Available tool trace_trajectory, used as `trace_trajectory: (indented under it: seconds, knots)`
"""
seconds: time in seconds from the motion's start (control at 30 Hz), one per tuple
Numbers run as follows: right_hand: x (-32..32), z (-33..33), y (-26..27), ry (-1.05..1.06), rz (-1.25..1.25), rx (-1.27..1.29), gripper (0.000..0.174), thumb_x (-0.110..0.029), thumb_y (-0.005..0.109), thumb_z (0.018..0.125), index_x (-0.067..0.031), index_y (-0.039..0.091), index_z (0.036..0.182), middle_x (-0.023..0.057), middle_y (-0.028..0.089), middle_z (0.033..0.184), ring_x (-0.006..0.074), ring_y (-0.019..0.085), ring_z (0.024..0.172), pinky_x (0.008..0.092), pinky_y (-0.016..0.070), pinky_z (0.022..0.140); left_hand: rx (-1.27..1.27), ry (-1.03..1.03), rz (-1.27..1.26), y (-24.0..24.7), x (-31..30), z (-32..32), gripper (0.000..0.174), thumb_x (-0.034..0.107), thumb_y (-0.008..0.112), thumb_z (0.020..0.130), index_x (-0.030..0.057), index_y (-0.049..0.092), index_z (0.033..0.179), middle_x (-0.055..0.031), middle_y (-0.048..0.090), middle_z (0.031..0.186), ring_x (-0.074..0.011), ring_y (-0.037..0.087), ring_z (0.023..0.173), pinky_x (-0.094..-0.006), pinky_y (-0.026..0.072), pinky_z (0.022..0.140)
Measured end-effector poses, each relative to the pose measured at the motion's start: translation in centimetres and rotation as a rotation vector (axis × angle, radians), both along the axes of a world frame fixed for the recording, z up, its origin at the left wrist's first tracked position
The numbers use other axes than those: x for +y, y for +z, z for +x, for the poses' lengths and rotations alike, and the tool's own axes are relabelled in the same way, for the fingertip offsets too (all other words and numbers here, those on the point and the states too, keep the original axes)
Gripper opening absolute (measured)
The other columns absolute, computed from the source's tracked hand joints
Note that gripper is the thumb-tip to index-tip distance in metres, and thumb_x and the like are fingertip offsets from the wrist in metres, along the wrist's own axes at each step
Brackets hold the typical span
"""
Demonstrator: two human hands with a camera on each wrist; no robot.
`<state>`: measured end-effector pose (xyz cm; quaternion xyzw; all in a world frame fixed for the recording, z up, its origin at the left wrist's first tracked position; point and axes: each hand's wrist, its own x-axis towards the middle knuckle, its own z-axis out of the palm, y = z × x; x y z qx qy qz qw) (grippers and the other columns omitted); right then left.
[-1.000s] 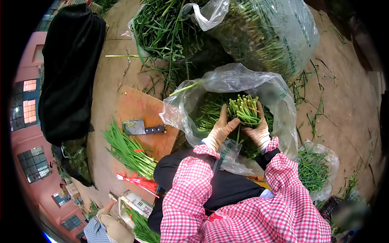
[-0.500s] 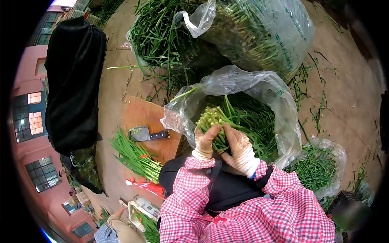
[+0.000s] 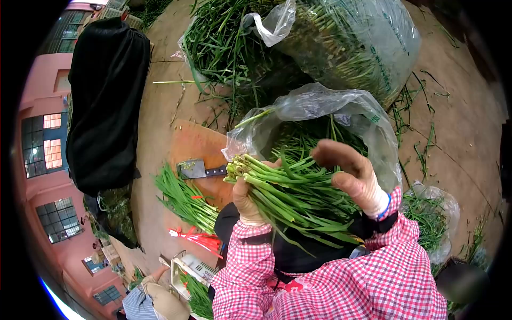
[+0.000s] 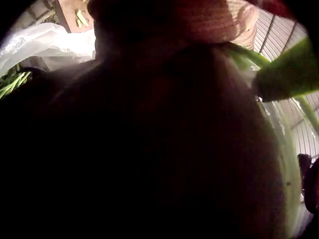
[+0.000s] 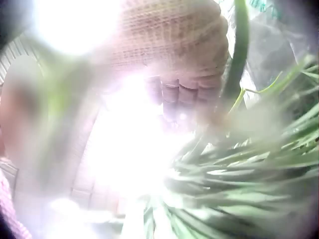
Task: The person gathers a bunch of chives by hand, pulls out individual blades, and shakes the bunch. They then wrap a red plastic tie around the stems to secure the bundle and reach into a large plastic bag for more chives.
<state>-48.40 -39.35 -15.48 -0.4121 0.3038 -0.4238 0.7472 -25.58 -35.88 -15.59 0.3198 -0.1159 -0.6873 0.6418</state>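
My gloved left hand [image 3: 248,205] grips a bunch of green chives [image 3: 298,192] near its pale cut stem ends, thumb on the near side and the other fingers mostly hidden behind. The leaves fan out to the right, over my lap. Above those leaves my gloved right hand [image 3: 354,170] is raised, fingers bent loosely and thumb spread apart, holding nothing. Behind the bunch stands an opened clear plastic bag [image 3: 320,98] with more chives inside. The left wrist view is mostly dark, with a strip of knitted glove [image 4: 214,22]; glare washes out much of the right wrist view beside the leaves [image 5: 234,189].
Left of the bag, a cleaver [image 3: 200,169] lies on an orange board [image 3: 213,146]. A red-tied bunch [image 3: 184,200] and red ties [image 3: 197,240] lie nearer. A large stuffed bag [image 3: 352,53] stands beyond, and a smaller bag of greens [image 3: 426,221] sits at the right.
The bunch has come up out of the bag and turned so its stem ends point left. My right hand has let go of it and moved right.
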Motion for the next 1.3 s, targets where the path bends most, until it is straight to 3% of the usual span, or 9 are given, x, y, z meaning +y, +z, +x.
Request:
trace_trajectory:
  seconds: [0.2,0.4,0.57,0.63,0.67,0.87,1.07,1.2,1.3]
  knots:
    - [-0.3,4.9,-3.2,0.322,-0.146,0.225,0.111,-0.030,0.086,0.068,0.0048,0.020,0.149,0.0234,0.034,0.150,0.0281,0.032,0.140,0.0351,0.0255,0.115,-0.105,0.087,0.204,-1.2,0.1,0.0,0.048,0.038,0.064,0.086,0.0006,0.058,0.116,-0.0139,0.065,0.109,-0.0261,0.063,0.099,-0.0411,0.0505,0.093]
    - [2.1,7.0,-5.6,0.256,0.139,0.206,0.096,-0.012,0.079,0.077,-0.0007,0.019,0.151,0.0140,0.043,0.144,0.0175,0.043,0.129,0.0309,0.0348,0.109,-0.229,0.021,0.274,-1.7,0.5,-0.2,0.055,0.040,0.067,0.089,0.0099,0.051,0.132,-0.0083,0.060,0.122,-0.0233,0.059,0.109,-0.0392,0.0482,0.097]
    - [3.0,7.9,-6.0,0.036,0.101,0.064,0.089,-0.021,0.077,0.077,-0.0006,0.027,0.148,0.0191,0.052,0.135,0.0251,0.052,0.123,0.0336,0.0421,0.103,-0.515,-0.033,0.100,-1.2,1.6,-0.8,0.062,0.031,0.070,0.088,0.0071,0.041,0.138,-0.0089,0.055,0.127,-0.0218,0.057,0.112,-0.0371,0.0465,0.098]
    - [2.9,7.8,-3.8,0.122,-0.322,0.706,0.086,-0.024,0.074,0.076,0.0004,0.028,0.145,0.0249,0.053,0.129,0.0357,0.056,0.117,0.0386,0.0470,0.097,-0.702,0.016,0.141,-1.6,2.8,-0.9,0.067,0.023,0.074,0.086,0.0038,0.038,0.139,-0.0099,0.055,0.126,-0.0201,0.057,0.110,-0.0339,0.0472,0.095]
    - [2.9,7.9,-2.2,0.146,-0.403,0.765,0.085,-0.027,0.071,0.075,0.0015,0.029,0.143,0.0283,0.054,0.123,0.0429,0.057,0.109,0.0439,0.0501,0.090,-0.626,-0.021,0.164,-1.3,3.0,-0.6,0.070,0.020,0.077,0.084,0.0046,0.038,0.139,-0.0079,0.054,0.125,-0.0183,0.056,0.109,-0.0317,0.0461,0.095]
    - [3.7,9.5,0.6,0.166,-0.676,0.880,0.087,-0.034,0.075,0.073,0.0054,0.034,0.139,0.0240,0.054,0.121,0.0374,0.057,0.108,0.0452,0.0460,0.092,-0.353,0.193,0.198,3.1,3.1,-1.5,0.044,0.010,0.070,0.083,0.0019,0.052,0.122,-0.0103,0.062,0.110,-0.0236,0.062,0.096,-0.0363,0.0532,0.086]
    - [1.8,9.8,3.6,0.155,-0.977,0.723,0.082,-0.044,0.073,0.070,-0.0024,0.045,0.135,0.0179,0.051,0.129,0.0360,0.053,0.115,0.0543,0.0334,0.101,-0.030,0.333,0.062,2.5,3.8,0.6,0.050,0.041,0.062,0.087,0.0022,0.057,0.119,-0.0113,0.063,0.113,-0.0240,0.060,0.105,-0.0400,0.0469,0.098]
    - [-1.5,8.4,3.7,0.293,-0.853,0.391,0.089,-0.042,0.077,0.070,0.0004,0.040,0.139,0.0241,0.052,0.129,0.0398,0.053,0.117,0.0446,0.0408,0.100,-0.153,0.424,-0.057,3.8,2.9,3.7,0.055,0.048,0.059,0.087,-0.0009,0.061,0.110,-0.0150,0.067,0.104,-0.0291,0.062,0.101,-0.0448,0.0502,0.094]
    - [-2.3,5.3,1.3,0.443,-0.665,0.619,0.087,-0.039,0.077,0.069,-0.0032,0.043,0.140,0.0245,0.056,0.128,0.0366,0.055,0.119,0.0391,0.0430,0.101,-0.054,0.473,-0.116,4.7,3.3,7.1,0.054,0.044,0.061,0.087,-0.0021,0.060,0.114,-0.0165,0.066,0.106,-0.0313,0.064,0.099,-0.0482,0.0549,0.086]
